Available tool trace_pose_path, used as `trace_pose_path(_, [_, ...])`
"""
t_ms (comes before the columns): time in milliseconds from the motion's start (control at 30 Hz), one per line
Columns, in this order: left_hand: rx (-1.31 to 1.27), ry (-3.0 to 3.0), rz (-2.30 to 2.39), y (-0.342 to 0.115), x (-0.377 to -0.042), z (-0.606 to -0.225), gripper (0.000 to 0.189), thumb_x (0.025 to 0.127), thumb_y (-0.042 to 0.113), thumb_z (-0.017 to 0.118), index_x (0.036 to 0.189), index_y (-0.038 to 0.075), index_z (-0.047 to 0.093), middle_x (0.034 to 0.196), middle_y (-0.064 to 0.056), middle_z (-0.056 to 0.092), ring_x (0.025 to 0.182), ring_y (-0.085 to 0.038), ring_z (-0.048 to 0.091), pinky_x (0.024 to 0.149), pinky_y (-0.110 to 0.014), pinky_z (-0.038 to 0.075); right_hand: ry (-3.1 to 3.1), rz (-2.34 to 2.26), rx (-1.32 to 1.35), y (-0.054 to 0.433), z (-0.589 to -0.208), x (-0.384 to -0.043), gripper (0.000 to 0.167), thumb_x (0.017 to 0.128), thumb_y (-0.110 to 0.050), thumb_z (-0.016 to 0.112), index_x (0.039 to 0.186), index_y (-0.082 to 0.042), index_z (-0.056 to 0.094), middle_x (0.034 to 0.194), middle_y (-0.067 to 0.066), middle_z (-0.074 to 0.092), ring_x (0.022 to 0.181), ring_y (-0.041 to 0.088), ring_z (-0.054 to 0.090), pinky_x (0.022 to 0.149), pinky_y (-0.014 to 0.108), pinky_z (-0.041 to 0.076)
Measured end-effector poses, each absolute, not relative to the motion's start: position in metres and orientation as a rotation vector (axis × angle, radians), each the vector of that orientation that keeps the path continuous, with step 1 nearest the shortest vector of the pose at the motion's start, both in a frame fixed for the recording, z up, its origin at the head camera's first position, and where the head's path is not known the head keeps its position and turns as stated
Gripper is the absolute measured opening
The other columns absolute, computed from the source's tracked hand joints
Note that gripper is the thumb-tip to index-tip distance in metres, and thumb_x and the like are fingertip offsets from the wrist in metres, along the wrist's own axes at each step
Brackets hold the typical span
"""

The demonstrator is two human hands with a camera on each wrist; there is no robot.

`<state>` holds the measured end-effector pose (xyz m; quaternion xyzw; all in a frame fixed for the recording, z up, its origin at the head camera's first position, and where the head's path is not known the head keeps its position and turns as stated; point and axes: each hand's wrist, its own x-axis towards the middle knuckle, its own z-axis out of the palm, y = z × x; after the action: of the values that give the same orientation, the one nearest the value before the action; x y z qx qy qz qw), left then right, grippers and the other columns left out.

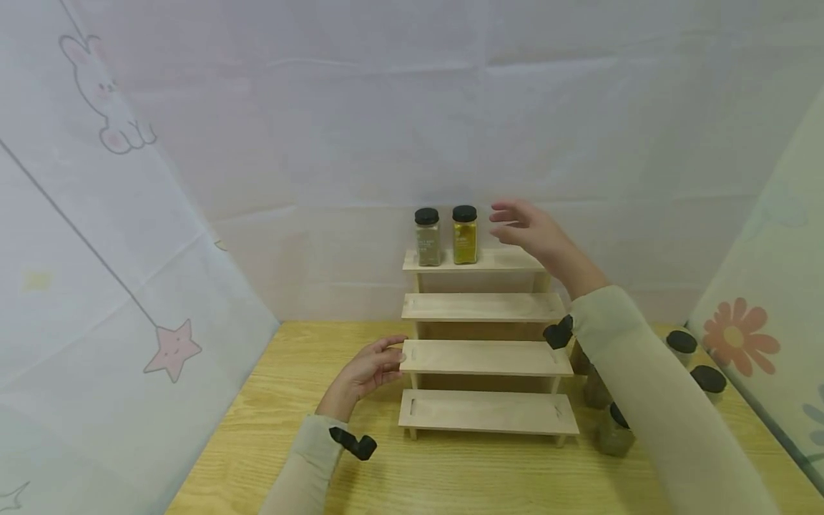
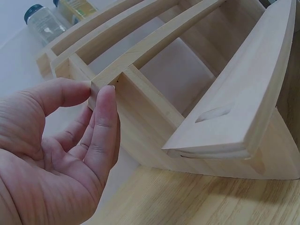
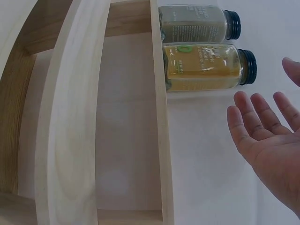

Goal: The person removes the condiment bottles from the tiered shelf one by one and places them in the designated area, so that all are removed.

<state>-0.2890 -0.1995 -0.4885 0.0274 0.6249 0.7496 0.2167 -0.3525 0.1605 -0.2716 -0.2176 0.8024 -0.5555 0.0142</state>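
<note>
A four-step wooden rack (image 1: 483, 307) stands on the table. My left hand (image 1: 372, 366) is at its left side; in the left wrist view the thumb and a finger (image 2: 105, 112) pinch the end of one step. On the top step, toward the left, are two upright glass spice jars with black lids. One jar (image 1: 428, 244) holds a grey-green powder, the other jar (image 1: 465, 242) a yellow one. Just right of the yellow jar, my right hand (image 1: 531, 232) is raised above the top step. Its fingers are spread apart from the thumb, with nothing between them.
Several more black-lidded jars stand right of the rack, among them a front jar (image 1: 614, 433) partly behind my right sleeve and a jar (image 1: 708, 381) by the right wall. A pale cloth backdrop (image 1: 347, 143) encloses the wood-grain table (image 1: 270, 429) at the back and sides.
</note>
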Motion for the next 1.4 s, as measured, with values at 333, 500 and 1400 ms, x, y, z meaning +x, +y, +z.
trace_pose_path(333, [0.077, 1.733, 2.07, -0.198, -0.289, -0.49, 0.063, 0.1, 0.006, 0.062, 0.156, 0.006, 0.034, 0.105, -0.003, 0.054, 0.077, -0.01, 0.06, 0.079, -0.027, 0.061, 2.383, -1.871, -0.674, 0.143, -0.275, -0.37, 0.058, 0.101, -0.015, 0.064, 0.153, -0.006, 0.04, 0.151, 0.019, 0.044, 0.135, 0.036, 0.046, 0.114, 0.05, 0.041])
trace_pose_path(500, [0.08, 1.726, 2.072, -0.197, -0.289, -0.488, 0.063, 0.1, 0.005, 0.062, 0.156, 0.005, 0.034, 0.104, -0.003, 0.054, 0.077, -0.01, 0.06, 0.076, -0.026, 0.06, 2.389, -1.882, -0.65, 0.134, -0.275, -0.373, 0.059, 0.1, -0.017, 0.066, 0.153, -0.008, 0.042, 0.151, 0.018, 0.044, 0.136, 0.035, 0.045, 0.114, 0.05, 0.041])
trace_pose_path(1400, [0.063, 1.741, 2.054, -0.202, -0.29, -0.486, 0.066, 0.099, 0.006, 0.064, 0.157, 0.006, 0.032, 0.112, -0.005, 0.053, 0.079, -0.01, 0.06, 0.079, -0.027, 0.06, 2.542, -1.748, -0.465, 0.104, -0.279, -0.389, 0.068, 0.095, -0.021, 0.073, 0.155, -0.021, 0.041, 0.148, 0.013, 0.045, 0.136, 0.032, 0.042, 0.114, 0.053, 0.038])
